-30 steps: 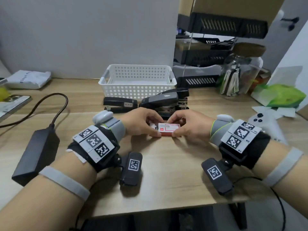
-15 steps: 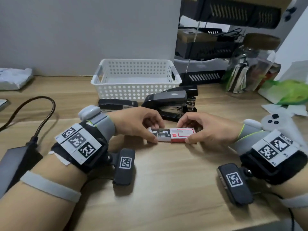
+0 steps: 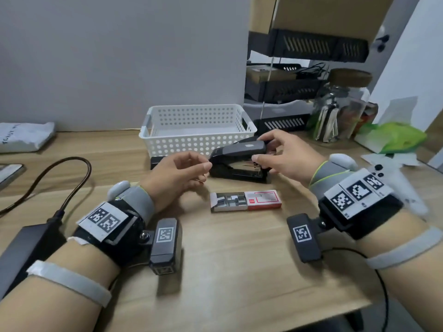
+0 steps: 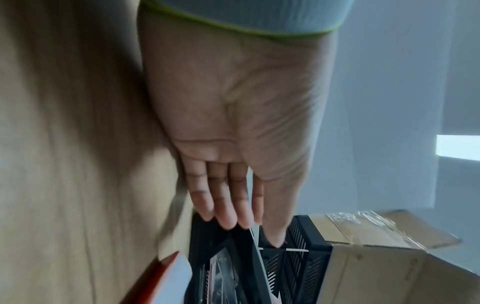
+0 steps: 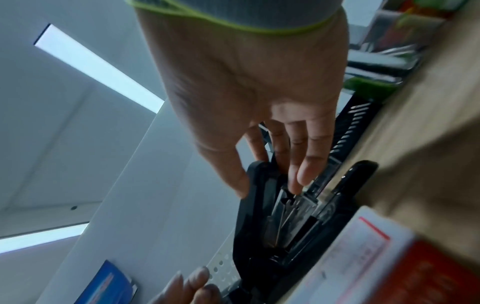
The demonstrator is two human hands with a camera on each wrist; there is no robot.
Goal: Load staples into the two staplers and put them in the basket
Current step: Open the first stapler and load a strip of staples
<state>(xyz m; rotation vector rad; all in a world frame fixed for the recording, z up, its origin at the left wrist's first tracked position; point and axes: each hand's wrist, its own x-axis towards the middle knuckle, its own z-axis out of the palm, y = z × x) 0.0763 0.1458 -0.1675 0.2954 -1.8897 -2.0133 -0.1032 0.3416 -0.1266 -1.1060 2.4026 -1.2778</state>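
The staple box (image 3: pixel 245 201) lies on the wooden desk with its drawer slid out to the left, showing staple strips; no hand touches it. Behind it stands the large black stapler (image 3: pixel 239 159). My right hand (image 3: pixel 262 149) reaches over its rear end, thumb at the lid's side and fingers (image 5: pixel 301 170) stretched onto the metal magazine. My left hand (image 3: pixel 203 171) hovers at the stapler's front tip, fingers loose, holding nothing. The small black stapler (image 3: pixel 155 161) is mostly hidden behind my left hand. The white basket (image 3: pixel 196 140) stands just behind, with nothing visible in it.
A black power brick (image 3: pixel 28 243) with its cable lies at the left. At the right are a glass jar (image 3: pixel 340 111), black trays (image 3: pixel 287 92), a green bag (image 3: pixel 398 137) and a white game controller (image 3: pixel 383 173). A white packet (image 3: pixel 24 137) sits far left.
Both hands have let go of the staple box, which now lies with its drawer pulled out. They have moved back to the large stapler, the right hand to its rear, the left to its front.
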